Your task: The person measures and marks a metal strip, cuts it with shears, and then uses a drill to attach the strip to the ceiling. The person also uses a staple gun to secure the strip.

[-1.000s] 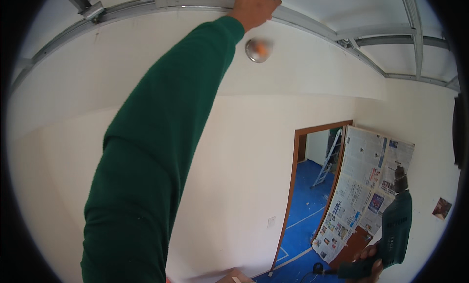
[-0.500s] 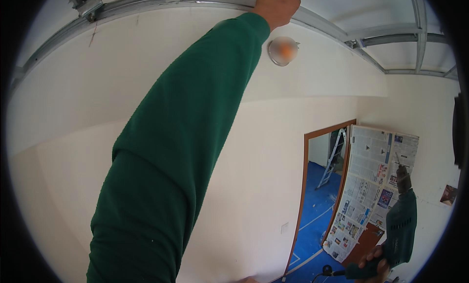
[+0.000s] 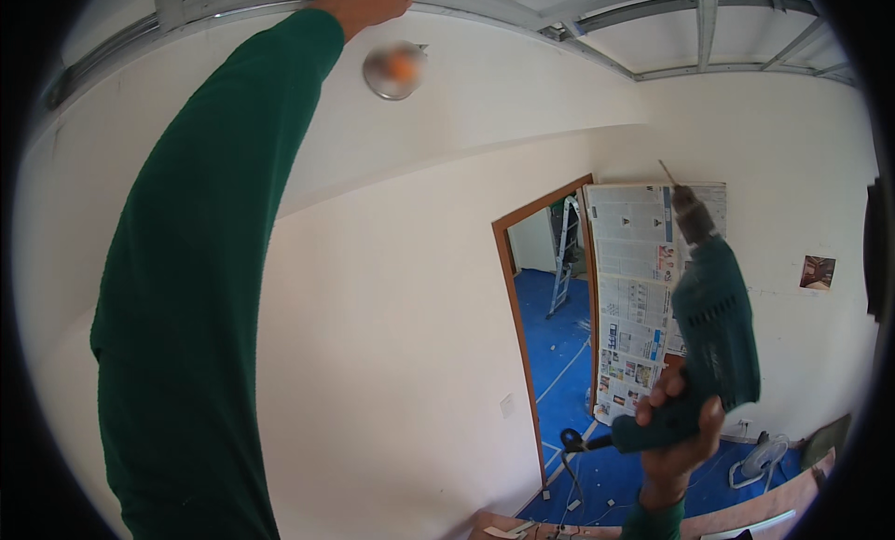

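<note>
My left hand (image 3: 368, 4), at the end of a green sleeve, is raised to the grey metal ceiling channel (image 3: 471, 8) along the top of the white wall, fingers curled on it and partly cut off by the frame. Just below it is a round metal-rimmed wall fitting (image 3: 392, 71) with a blurred orange middle. My right hand (image 3: 679, 433) grips a dark teal corded drill (image 3: 718, 316) by its handle. The drill points upward, with a thin bit (image 3: 667, 173) in its chuck, in front of a newspaper-covered door.
Metal ceiling framing (image 3: 706, 27) spans the upper right. A doorway (image 3: 503, 260) shows a ladder (image 3: 564, 260) on blue floor covering (image 3: 550, 344); the papered door (image 3: 626, 279) stands open. A fan (image 3: 766, 461), a socket and cables lie low at right, near a pale board (image 3: 503, 526).
The drill in my right hand has risen markedly, bringing my hand and wrist into view. The scene has shifted left and up in the frame, with my left hand still at the channel.
</note>
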### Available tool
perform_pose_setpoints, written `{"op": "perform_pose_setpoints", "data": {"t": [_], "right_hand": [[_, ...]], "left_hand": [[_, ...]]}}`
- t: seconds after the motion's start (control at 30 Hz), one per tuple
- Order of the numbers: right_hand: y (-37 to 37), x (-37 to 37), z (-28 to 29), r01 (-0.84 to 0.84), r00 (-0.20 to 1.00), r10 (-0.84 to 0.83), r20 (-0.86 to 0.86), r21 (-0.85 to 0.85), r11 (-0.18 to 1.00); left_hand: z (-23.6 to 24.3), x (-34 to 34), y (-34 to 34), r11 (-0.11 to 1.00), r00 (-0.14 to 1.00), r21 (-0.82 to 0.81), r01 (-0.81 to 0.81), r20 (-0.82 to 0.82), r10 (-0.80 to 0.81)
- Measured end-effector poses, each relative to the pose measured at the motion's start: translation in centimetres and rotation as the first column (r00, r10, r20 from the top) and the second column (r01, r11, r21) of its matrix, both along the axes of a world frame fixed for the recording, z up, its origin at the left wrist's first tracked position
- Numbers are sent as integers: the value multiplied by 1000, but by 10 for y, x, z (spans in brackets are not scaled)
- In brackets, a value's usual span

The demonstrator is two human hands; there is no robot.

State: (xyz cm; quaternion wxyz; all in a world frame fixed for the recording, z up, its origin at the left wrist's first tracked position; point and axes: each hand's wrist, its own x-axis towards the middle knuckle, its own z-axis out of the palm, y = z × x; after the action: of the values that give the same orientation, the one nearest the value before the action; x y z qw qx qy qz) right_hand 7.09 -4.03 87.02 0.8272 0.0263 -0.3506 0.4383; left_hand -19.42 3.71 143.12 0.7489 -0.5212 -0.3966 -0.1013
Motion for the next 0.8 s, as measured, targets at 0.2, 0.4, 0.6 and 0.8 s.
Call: {"op": "perform_pose_setpoints", "data": {"t": [0.2, 0.4, 0.6, 0.8], "right_hand": [[48, -33, 26, -247, 956, 251, -149, 43, 968], [79, -32, 18, -383, 905, 395, -154, 104, 918], [89, 0, -7, -389, 910, 402, -99, 133, 912], [98, 8, 3, -306, 940, 324, -109, 152, 940]], "left_hand": [[-7, 5, -7, 999, 999, -32, 33, -41, -34], [-17, 32, -17, 980, 962, -28, -197, 189, 198], [-30, 20, -20, 996, 995, 6, -92, -24, 92], [-19, 26, -22, 974, 969, -63, -216, 108, 222]]}}
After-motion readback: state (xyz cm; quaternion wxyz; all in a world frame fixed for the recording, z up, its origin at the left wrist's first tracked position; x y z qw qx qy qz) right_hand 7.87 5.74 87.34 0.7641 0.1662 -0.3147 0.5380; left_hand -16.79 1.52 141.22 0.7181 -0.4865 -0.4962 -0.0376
